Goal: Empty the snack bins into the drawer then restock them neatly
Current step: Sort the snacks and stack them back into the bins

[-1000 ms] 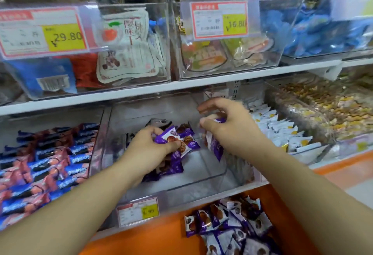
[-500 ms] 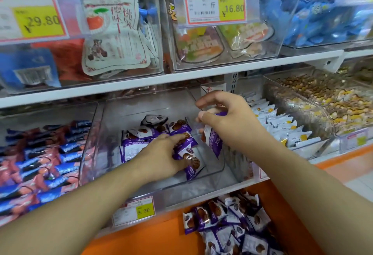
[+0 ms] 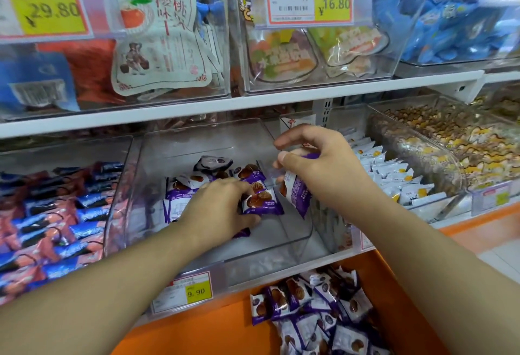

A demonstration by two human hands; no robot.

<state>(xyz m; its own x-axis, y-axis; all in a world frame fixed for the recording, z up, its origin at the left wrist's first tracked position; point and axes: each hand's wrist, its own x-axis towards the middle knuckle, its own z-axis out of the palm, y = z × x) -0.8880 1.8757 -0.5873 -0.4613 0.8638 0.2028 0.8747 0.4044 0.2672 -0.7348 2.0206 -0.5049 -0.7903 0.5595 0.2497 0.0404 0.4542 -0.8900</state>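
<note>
Your left hand (image 3: 222, 205) presses purple snack packs (image 3: 261, 200) down inside the clear bin (image 3: 157, 174). At three o'clock, your right hand (image 3: 318, 169) has a clenched grip round more packs (image 3: 295, 191).

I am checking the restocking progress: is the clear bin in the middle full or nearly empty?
Nearly empty. The clear bin holds only a few purple packets near its back, and much of its floor shows bare.

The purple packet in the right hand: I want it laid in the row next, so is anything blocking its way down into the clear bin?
Nothing visible does. The right hand holds the purple packet above the clear bin, over bare floor right of the packet row that the left hand arranges.
</note>
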